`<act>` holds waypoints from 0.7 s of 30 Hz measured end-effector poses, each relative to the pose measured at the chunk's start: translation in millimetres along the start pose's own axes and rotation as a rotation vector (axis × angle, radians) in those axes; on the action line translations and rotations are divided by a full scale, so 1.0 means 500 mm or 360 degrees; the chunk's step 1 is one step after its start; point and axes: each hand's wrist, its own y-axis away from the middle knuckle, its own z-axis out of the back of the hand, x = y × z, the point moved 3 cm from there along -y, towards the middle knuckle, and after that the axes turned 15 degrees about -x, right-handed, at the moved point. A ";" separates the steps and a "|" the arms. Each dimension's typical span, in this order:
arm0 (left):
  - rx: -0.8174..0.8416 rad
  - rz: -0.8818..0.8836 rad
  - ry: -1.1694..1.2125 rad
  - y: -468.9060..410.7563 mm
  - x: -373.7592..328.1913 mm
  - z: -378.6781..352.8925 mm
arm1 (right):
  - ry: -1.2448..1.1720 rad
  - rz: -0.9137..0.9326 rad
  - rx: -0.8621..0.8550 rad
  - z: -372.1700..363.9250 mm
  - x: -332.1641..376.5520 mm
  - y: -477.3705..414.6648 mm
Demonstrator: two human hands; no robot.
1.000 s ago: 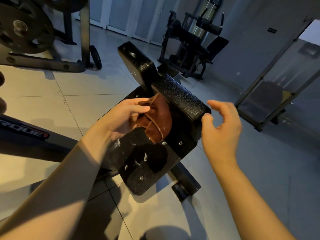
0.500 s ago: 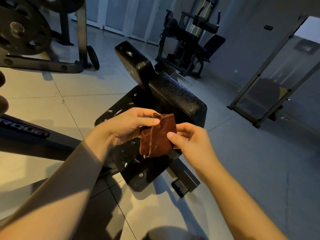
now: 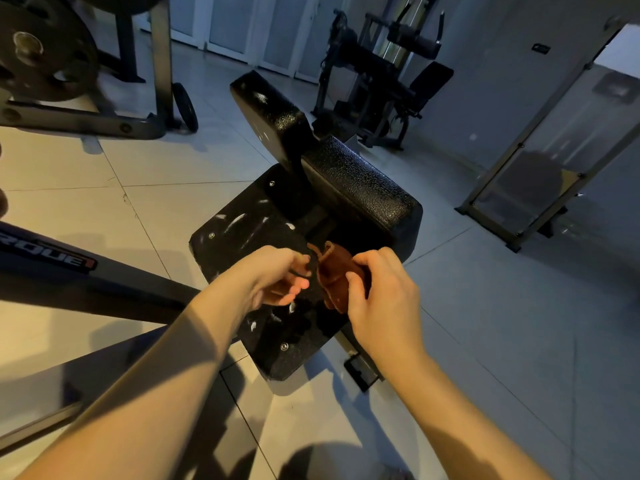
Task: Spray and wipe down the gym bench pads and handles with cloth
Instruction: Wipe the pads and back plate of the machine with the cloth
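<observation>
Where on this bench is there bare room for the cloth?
Bare: the far left of the flat black plate, between its corner screw and the upright pad; also atop the textured pad. Crowded: the plate's near right, where the left hand and right hand hold the cloth.

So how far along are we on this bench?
White spray streaks sit on the flat pad, so it looks sprayed, not fully wiped. Left hand and right hand hold the brown cloth above it. The raised pads seem left to do.

Black padded bench [image 3: 360, 181] on tiled floor [image 3: 485, 323]
</observation>
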 end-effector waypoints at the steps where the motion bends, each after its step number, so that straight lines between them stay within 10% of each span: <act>1: 0.0061 0.0115 0.0098 0.006 0.004 -0.008 | 0.0038 0.0085 -0.0023 -0.003 0.003 0.003; 6: 0.0331 0.0250 0.0483 0.026 -0.005 -0.048 | 0.0242 0.0273 0.0031 -0.027 -0.004 0.021; 13: -0.0009 0.0104 0.0535 0.024 0.003 -0.056 | 0.0143 0.0343 0.0125 -0.016 -0.005 0.019; 21: -0.0430 0.0067 0.0942 -0.034 -0.030 0.003 | -0.0070 0.0394 -0.0576 0.109 0.018 -0.084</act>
